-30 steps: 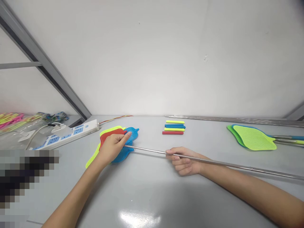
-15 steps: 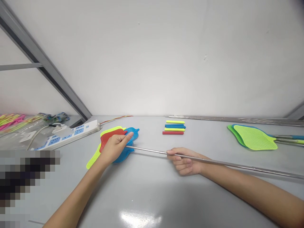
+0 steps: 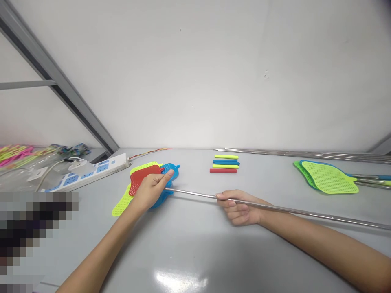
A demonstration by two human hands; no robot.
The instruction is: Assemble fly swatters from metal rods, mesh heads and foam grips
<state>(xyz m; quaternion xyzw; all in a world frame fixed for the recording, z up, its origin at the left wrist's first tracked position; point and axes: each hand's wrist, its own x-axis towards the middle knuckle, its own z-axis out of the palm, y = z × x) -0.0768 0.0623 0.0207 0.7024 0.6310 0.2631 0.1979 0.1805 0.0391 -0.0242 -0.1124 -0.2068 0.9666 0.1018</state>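
Observation:
A long, thin metal rod [image 3: 287, 211], stepped like a telescopic pole, runs from my left hand out past the right edge. My left hand [image 3: 152, 188] is closed on its thin end, above a pile of fly swatter heads. In that pile I see a red head [image 3: 143, 176], blue heads [image 3: 171, 170] and yellow-green heads [image 3: 122, 202], partly hidden by the hand. My right hand [image 3: 240, 207] is closed around the rod farther along, thumb on top and fingers curled beneath.
Several coloured handle tubes [image 3: 225, 161] lie in a row on the grey table [image 3: 183, 244]. Metal rods [image 3: 305, 154] lie along the wall. Fly swatters [image 3: 330, 178] rest at the right. A power strip [image 3: 94, 173] and plastic bags [image 3: 21, 175] are at the left.
Both hands keep their hold on the rod and have hardly moved. The whole view has shifted very slightly.

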